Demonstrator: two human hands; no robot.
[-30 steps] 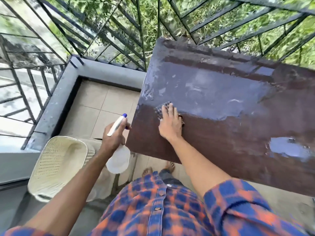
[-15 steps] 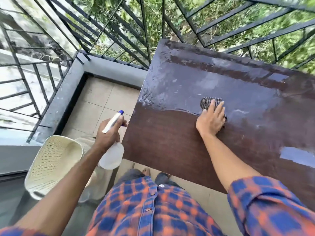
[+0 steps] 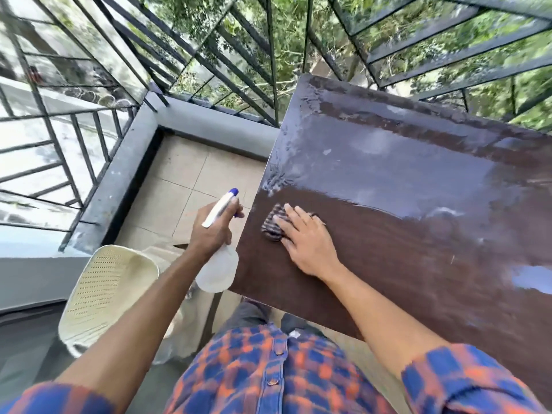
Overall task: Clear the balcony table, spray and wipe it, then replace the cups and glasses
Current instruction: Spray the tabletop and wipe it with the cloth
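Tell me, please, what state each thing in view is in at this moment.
table, far part wet and glossy, near part matte, no cups or glasses on it.
cloth, bunched near the table's left edge, pressed under the right hand.
right hand, flat, fingers straight on the cloth.
spray bottle, held in the air left of the table.
left hand, grips the spray bottle's neck.
basket, tilted.

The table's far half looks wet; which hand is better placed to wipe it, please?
Right: the right hand presses the cloth on the table; the left hand grips the spray bottle.
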